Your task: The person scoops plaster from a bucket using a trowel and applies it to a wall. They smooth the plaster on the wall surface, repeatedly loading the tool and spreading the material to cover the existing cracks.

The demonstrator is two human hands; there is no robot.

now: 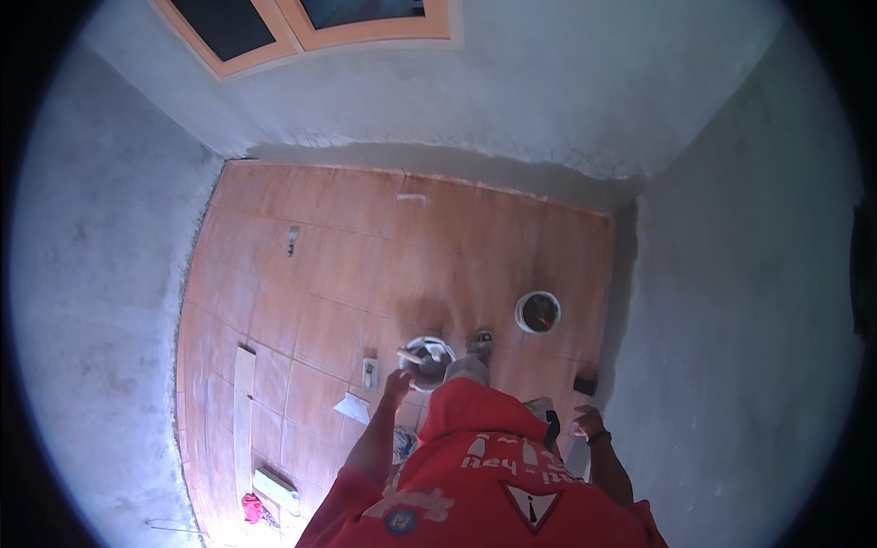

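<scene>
My left hand (398,384) hangs beside the near white bucket (449,351), by its left rim. Its fingers are small in the picture, and whether they touch the rim does not show. In that bucket is a grey mix, with a trowel (409,355) whose pale handle rests toward the left rim. Off to my right side, my right hand (587,421) is closed with its fingers curled in, and no object shows in it. A dark band circles that wrist. Left of the bucket lies a hand float (369,374), with a pale flat plate (353,408) just nearer.
A second bucket (537,312) with dark contents stands ahead right. A dark block (586,384) sits by the right wall. On the tiled floor (338,256) lie a small tool (292,240), a long board (244,411), a pale block (277,490) and a red cloth (252,509). Grey walls surround it.
</scene>
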